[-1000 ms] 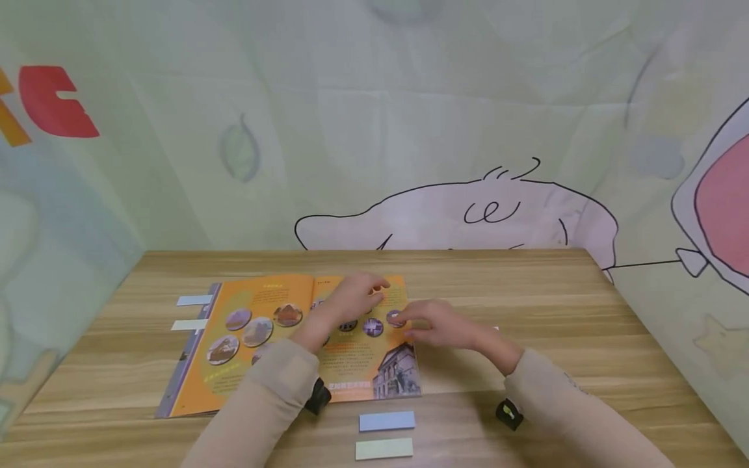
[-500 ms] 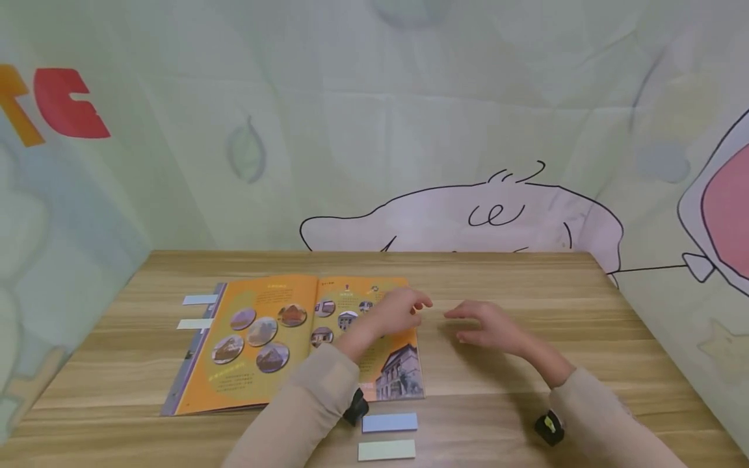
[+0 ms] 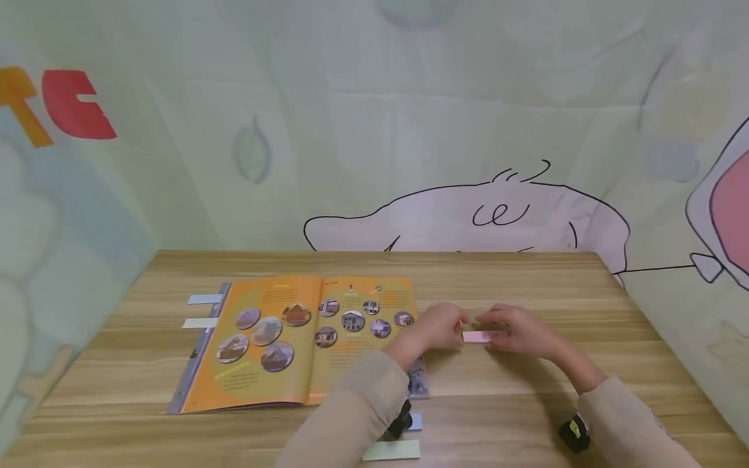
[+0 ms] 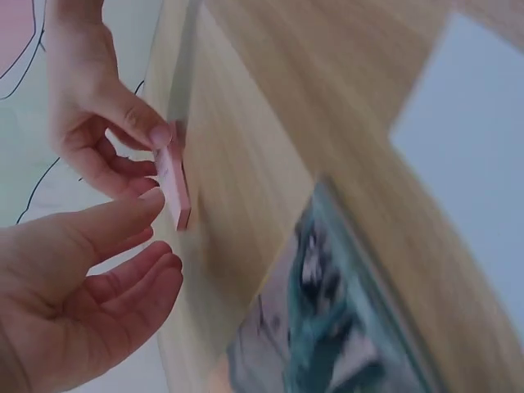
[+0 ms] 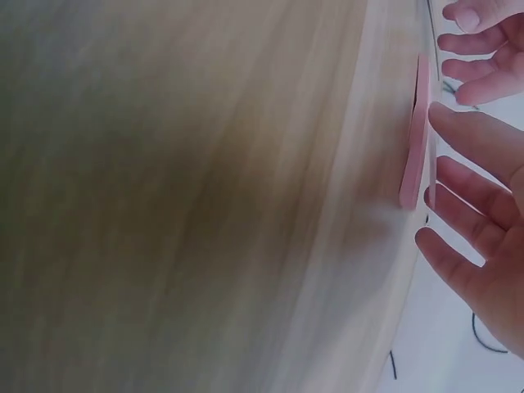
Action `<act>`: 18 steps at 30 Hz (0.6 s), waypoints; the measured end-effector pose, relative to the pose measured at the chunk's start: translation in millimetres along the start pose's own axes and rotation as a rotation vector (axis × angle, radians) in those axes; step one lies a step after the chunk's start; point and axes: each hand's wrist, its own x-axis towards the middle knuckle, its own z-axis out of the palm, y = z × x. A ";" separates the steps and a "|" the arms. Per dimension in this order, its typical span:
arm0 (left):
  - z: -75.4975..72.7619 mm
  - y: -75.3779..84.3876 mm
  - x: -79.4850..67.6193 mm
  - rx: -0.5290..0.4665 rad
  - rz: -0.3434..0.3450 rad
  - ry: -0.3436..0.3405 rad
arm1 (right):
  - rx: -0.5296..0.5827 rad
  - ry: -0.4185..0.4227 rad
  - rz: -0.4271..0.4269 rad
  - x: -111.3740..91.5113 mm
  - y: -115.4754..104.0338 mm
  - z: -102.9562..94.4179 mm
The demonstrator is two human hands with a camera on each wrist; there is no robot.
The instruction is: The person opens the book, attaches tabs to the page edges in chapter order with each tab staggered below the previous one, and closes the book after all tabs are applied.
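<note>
A small pink sticky-note pad (image 3: 475, 337) lies to the right of the open book (image 3: 283, 387). My right hand (image 3: 523, 330) holds the pad by its right end, the thumb on the near side and the fingers bent beyond it. A thin pale edge shows along the pad's top (image 5: 417, 147) in the right wrist view. From the left, my left hand (image 3: 440, 325) comes close to the pad's other end, its fingers loosely bent with nothing between them. In the left wrist view the left thumb and fingers (image 4: 123, 282) stand just beside the pink pad (image 4: 173, 180).
A blue pad (image 3: 417, 421), partly behind the left wrist, and a pale green pad (image 3: 391, 450) lie near the table's front. Blue (image 3: 205, 299) and whitish (image 3: 200, 323) paper strips stick out from the book's left edge. A printed cloth (image 3: 351, 130) hangs behind the table (image 3: 515, 273).
Both hands have left the book's right page and moved right. The right hand has gone to the pink pad and taken its end; the left hand has followed.
</note>
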 end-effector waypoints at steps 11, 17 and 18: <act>17.6 19.0 6.9 0.079 -0.029 0.053 | 0.035 -0.023 -0.008 -4.7 7.1 1.8; 17.3 18.1 7.3 0.008 -0.045 0.042 | 0.077 -0.040 0.000 -3.7 3.9 2.4; 17.2 17.3 7.3 0.000 -0.042 0.037 | 0.083 -0.045 0.010 -3.6 3.2 2.4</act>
